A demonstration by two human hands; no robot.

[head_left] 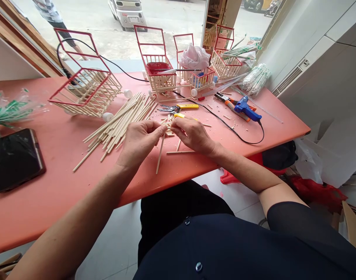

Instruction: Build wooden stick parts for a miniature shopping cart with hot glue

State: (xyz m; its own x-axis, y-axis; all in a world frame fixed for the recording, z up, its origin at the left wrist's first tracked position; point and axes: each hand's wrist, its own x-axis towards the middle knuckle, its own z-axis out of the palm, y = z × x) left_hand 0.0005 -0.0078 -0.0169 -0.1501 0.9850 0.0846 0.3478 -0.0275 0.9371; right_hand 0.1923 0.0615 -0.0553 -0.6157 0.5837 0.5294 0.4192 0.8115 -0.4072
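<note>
Pinching with left hand [140, 138] and right hand [193, 133], fingertips almost together at middle of desk's [62, 155] near edge; maybe gripping small stick piece, cannot tell. Apparently built: four red-rimmed baskets [97, 88] toward far edge. Apparently left unjoined: long sticks [122, 122], short cut pieces [169, 134] near front edge. Cannot read any brand, label, or plate on white vehicle [128, 13] outside.

the sticks [123, 123] are matt wood, the phone [17, 159] glossy, the glue gun [248, 110] smooth plastic.

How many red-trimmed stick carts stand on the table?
4: left cart, middle cart, third cart under the pale pink bundle, and rightmost cart. Others could be hidden behind.
</note>
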